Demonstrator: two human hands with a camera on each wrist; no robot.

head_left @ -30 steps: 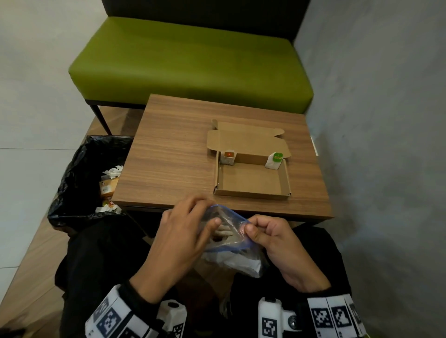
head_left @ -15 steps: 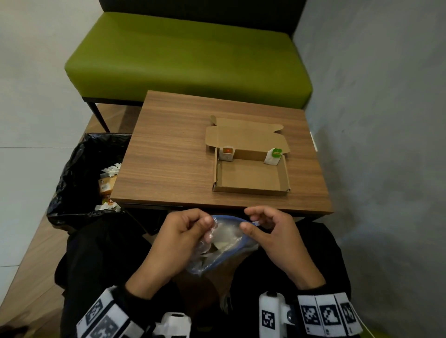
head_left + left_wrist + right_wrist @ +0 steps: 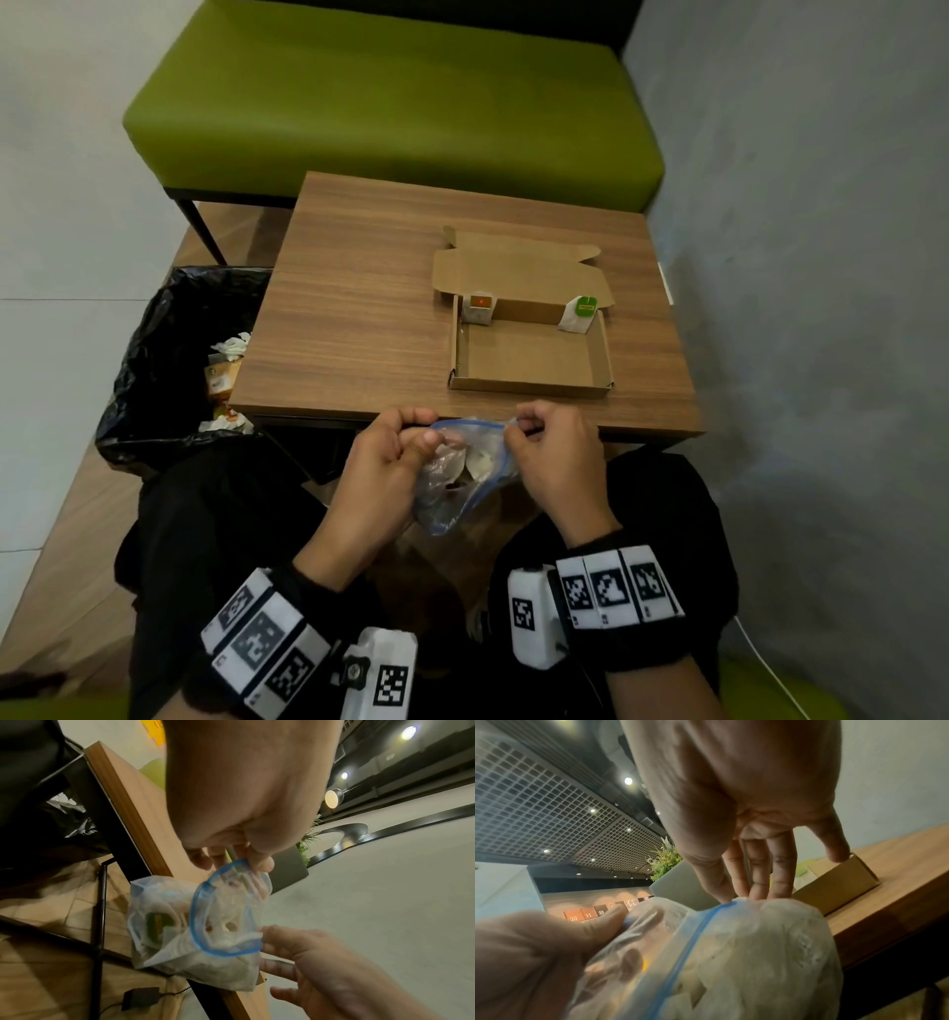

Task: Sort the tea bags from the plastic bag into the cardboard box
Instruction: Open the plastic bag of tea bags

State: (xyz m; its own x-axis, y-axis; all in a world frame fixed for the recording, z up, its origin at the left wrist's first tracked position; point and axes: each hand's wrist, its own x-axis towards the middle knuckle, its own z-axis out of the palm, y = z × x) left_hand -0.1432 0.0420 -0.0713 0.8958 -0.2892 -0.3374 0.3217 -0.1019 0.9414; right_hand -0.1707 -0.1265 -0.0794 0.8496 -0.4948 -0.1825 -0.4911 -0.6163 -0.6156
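- Bag (image 3: 452,480), clear plastic with a blue zip rim, hangs between my two hands over my lap, just short of the near edge of the table (image 3: 359,318).
- My left hand (image 3: 377,478) has its fingers curled, pinching the left side of the rim between thumb and fingertips.
- My right hand (image 3: 557,457) pinches the right side of the rim with thumb and the first fingers; in the right wrist view its little finger sticks out apart from the rest.
- Between the two pinches the mouth is pulled open into a loop, plain in the left wrist view (image 3: 226,908).
- Tea bags (image 3: 480,460) lie bunched inside, pale pouches; one green tag shows through the plastic from the left wrist camera (image 3: 156,925).
- Box (image 3: 531,354) sits open on the table ahead of my hands, lid folded flat behind it.
- Two tea bags stand in it against the back wall: an orange-tagged one (image 3: 480,308) in the left corner, a green-tagged one (image 3: 579,314) in the right corner.
- A bin (image 3: 169,360) lined in black plastic stands left of the table, with scraps inside.
- A green bench (image 3: 390,97) sits beyond the table.
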